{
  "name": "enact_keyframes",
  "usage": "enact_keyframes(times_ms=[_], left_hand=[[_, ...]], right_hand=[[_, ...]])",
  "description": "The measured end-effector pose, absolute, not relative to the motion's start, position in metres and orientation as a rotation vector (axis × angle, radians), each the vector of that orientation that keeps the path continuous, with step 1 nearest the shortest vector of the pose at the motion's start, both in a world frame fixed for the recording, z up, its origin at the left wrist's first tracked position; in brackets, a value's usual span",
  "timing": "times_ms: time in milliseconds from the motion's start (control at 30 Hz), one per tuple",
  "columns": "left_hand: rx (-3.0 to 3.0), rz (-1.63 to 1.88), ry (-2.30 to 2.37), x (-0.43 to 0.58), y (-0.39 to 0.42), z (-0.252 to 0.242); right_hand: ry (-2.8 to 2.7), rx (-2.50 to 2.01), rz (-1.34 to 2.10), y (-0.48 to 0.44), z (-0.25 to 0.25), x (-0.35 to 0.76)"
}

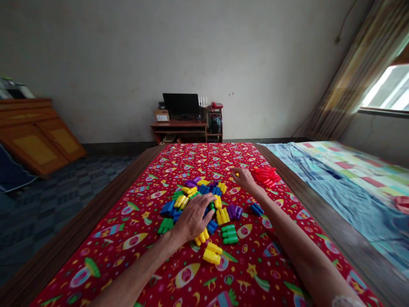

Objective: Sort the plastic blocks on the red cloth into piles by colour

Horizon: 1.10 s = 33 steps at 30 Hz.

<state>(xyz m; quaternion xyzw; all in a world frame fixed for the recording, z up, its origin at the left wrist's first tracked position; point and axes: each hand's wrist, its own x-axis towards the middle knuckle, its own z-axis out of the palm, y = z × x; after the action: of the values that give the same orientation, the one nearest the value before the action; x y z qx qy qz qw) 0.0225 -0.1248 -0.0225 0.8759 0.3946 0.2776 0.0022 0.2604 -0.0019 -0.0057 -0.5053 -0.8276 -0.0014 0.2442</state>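
Interlocking plastic building blocks lie in a loose heap; among them are yellow blocks [223,216], green blocks [229,234], blue blocks [168,207] and purple blocks [235,212]. Over the heap's right part rests my left hand [193,215], thumb and fingers apart, with a green block [211,206] showing between them. My right hand [245,179] is farther out, just left of a separate pile of red blocks [266,175]. Its fingers are bent down and a speck of yellow shows by them; whether that is a block or the cloth's print is unclear.
A red printed cloth [134,260] covers the table, whose brown edge [294,204] shows on both sides. One blue block [256,209] lies apart near my right forearm. A bed [335,183] stands to the right, a desk with a monitor [181,105] beyond, a wooden cabinet [38,140] left.
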Motion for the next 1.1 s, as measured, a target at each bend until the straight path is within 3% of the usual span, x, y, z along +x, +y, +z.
enact_keyframes(times_ms=[167, 533, 667, 867, 1100], left_hand=[[2.726, 0.875, 1.257, 0.023, -0.125, -0.024], [2.659, 0.898, 1.199, 0.022, -0.126, -0.021], [2.420, 1.129, 1.283, 0.023, -0.121, -0.019], [2.126, 1.167, 1.522, 0.029, -0.115, -0.018], [2.173, 1.266, 1.554, 0.013, -0.103, -0.017]], right_hand=[[-2.557, -1.235, 0.329, -0.017, 0.002, 0.225], [-1.897, -1.230, 1.046, 0.004, 0.006, 0.266], [-1.927, -1.035, 1.201, -0.014, 0.019, 0.252], [-2.007, -0.715, 1.242, -0.047, 0.035, 0.212], [-1.746, -1.052, 0.914, -0.007, 0.012, 0.250]])
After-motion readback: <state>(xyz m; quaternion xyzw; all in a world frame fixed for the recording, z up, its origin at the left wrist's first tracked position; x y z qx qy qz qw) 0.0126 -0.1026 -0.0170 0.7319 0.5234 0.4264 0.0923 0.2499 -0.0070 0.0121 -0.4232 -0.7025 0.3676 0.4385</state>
